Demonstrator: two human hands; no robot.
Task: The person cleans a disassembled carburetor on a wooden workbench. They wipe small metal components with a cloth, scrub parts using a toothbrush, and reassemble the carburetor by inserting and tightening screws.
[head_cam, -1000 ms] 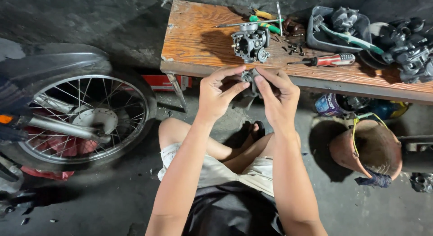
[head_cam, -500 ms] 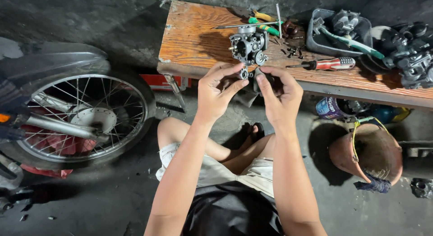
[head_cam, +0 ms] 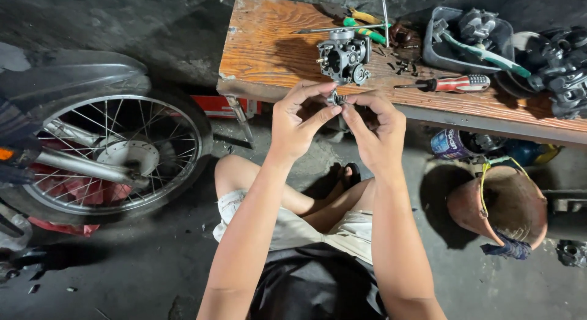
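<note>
My left hand [head_cam: 299, 121] and my right hand [head_cam: 378, 131] meet in front of the bench edge, fingertips pinched together on a small metal part [head_cam: 335, 99]. Most of that part is hidden by my fingers. Just beyond my hands a grey metal carburettor body [head_cam: 342, 57] stands on the wooden bench [head_cam: 269, 44]. A red-handled screwdriver [head_cam: 455, 84] lies to its right, and small screws [head_cam: 400, 66] are scattered near it.
A motorcycle wheel with spokes [head_cam: 122, 152] stands at the left. A dark tray of engine parts [head_cam: 468, 35] sits on the bench's right end. Under the bench are a paint can [head_cam: 451, 144] and a brown bucket [head_cam: 501, 204]. My crossed legs rest on the concrete floor.
Both hands stay joined on the small part, and the fingers have shifted slightly on it. The view has moved a little, so the bench sits lower in the frame.
</note>
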